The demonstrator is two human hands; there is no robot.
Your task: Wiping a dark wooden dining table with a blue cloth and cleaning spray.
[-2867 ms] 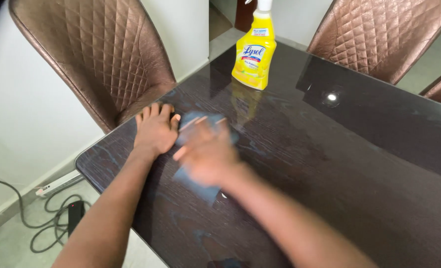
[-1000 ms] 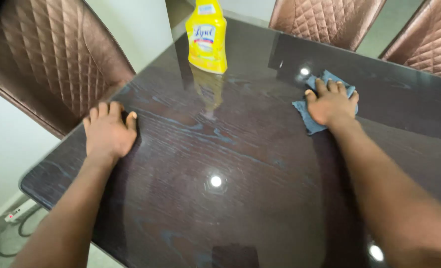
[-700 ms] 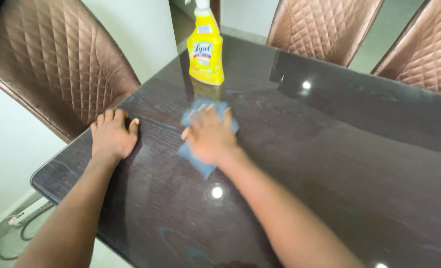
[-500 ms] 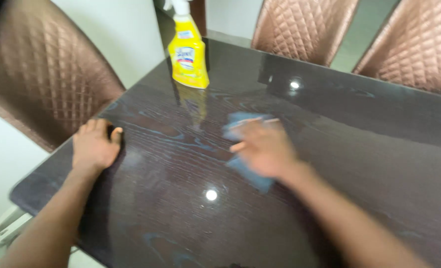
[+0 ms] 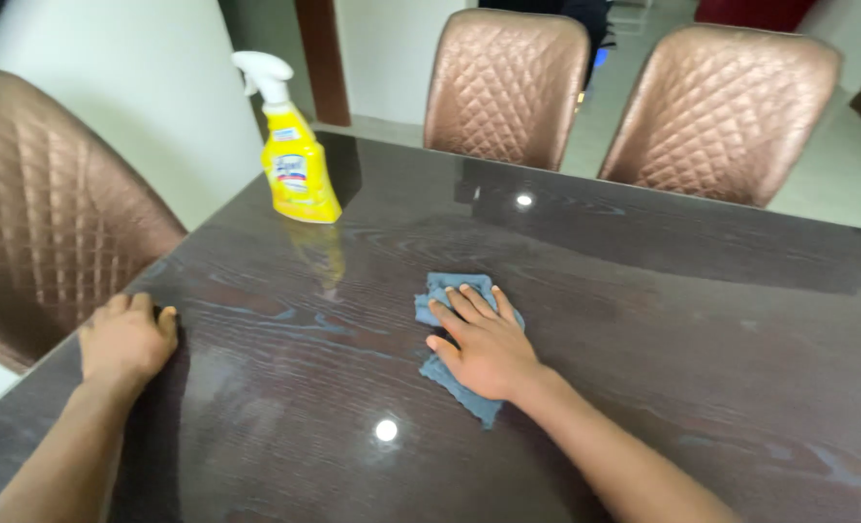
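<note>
A: Pressing flat on the cloth, the right hand has its fingers spread apart and laid straight, nothing gripped. That's the head view, the only one.

B: And the cloth itself?

A: Blue, crumpled, lying on the dark glossy desk. It sits under the palm, with an edge showing beyond the fingertips and a corner sticking out beside the wrist.

B: What about the left hand?

A: Flat on the desk near its edge, well apart from the cloth. Its fingers lie close together, thumb out to the side, holding nothing.

B: Anything else near the fingers?

A: A yellow spray bottle with a white trigger stands upright on the desk, beyond the left fingers and off to the left of the right ones, well apart from both. Two quilted bronze chairs stand across the desk beyond the right fingertips, and a third chair is just beside the left hand, a bit blurred.
</note>
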